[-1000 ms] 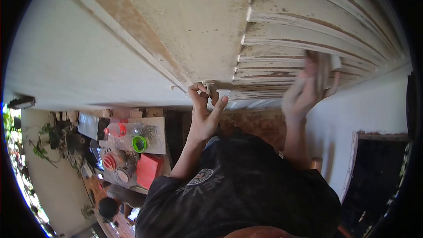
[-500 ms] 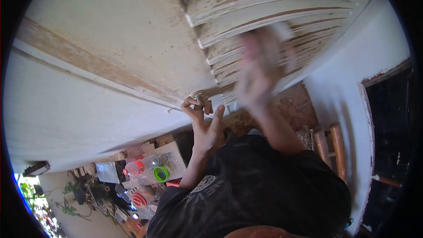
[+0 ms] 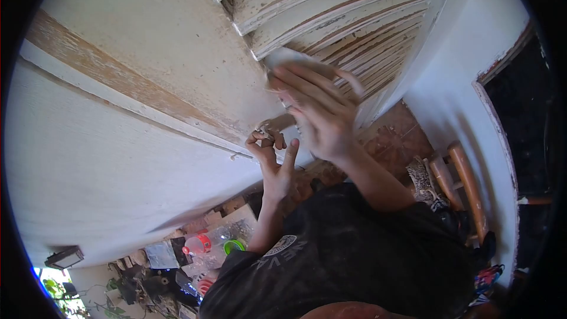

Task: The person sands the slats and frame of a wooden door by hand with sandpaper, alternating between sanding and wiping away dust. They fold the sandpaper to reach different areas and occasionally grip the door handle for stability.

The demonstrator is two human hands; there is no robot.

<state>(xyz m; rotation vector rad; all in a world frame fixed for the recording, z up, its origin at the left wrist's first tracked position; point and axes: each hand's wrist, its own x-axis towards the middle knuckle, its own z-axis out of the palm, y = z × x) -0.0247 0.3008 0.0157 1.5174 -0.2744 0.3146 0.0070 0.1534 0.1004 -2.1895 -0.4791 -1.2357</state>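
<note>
A louvred door (image 3: 236, 35) with worn cream paint and bare brown wood fills the upper view. My right hand (image 3: 325, 109) lies across the near ends of its slats (image 3: 336, 9), fingers stretched together over a pale, bent sheet (image 3: 289, 58) that looks like sandpaper. One curled end of the sheet sticks out past the fingers, and motion blurs part of it. Lower down, my left hand (image 3: 274, 162) hooks its fingers round the door at its edge, thumb held apart. What exactly lies under those fingers is partly hidden.
A white wall (image 3: 118, 159) runs along the left. At lower left, a cluttered surface bears a clear bottle with a red cap (image 3: 198, 244) and a green ring (image 3: 234, 247). Wooden chair parts (image 3: 466, 177) stand at right beside a dark opening (image 3: 531, 124).
My right hand has swept leftward and down across the slats to their near ends, with the pale sheet. My left hand keeps its hold. The whole view has shifted slightly.
</note>
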